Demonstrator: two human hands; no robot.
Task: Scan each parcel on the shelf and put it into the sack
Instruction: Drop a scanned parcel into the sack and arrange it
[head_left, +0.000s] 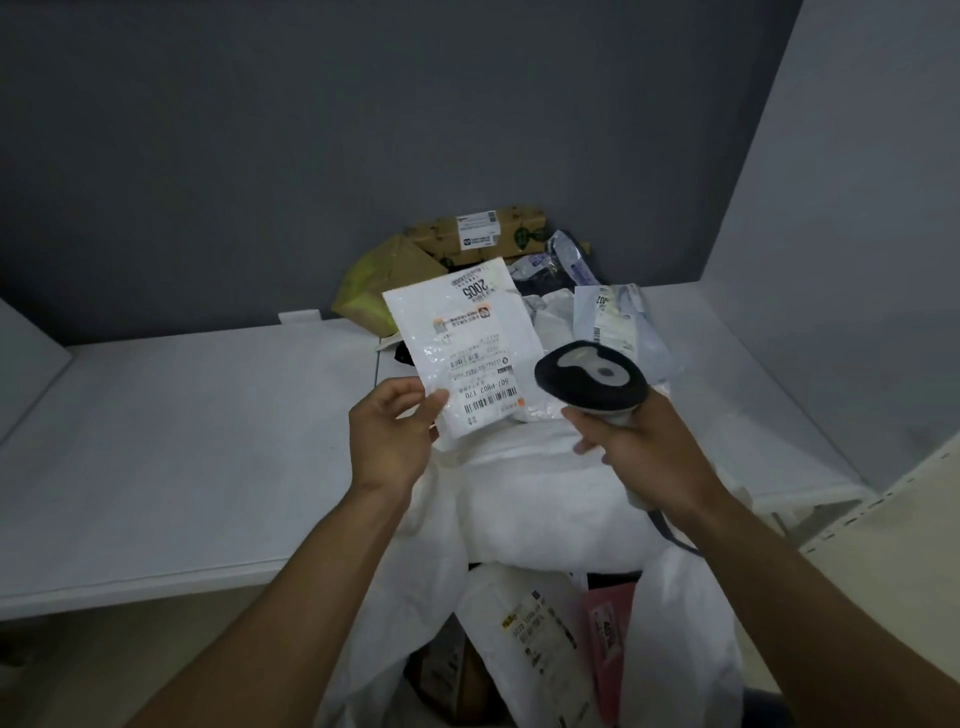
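Just above the sack (545, 509), your left hand (389, 441) pinches the white parcel (467, 343) by its near corner while your right hand (639, 452) clenches the scanner (592, 379). The parcel looks light, floppy and slick; set your fingers (434, 408) well inside its edge.

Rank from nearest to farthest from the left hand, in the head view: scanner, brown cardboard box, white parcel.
1. White parcel, held by the left hand.
2. Scanner, rightward, in the right hand.
3. Brown cardboard box, far back, upper centre.
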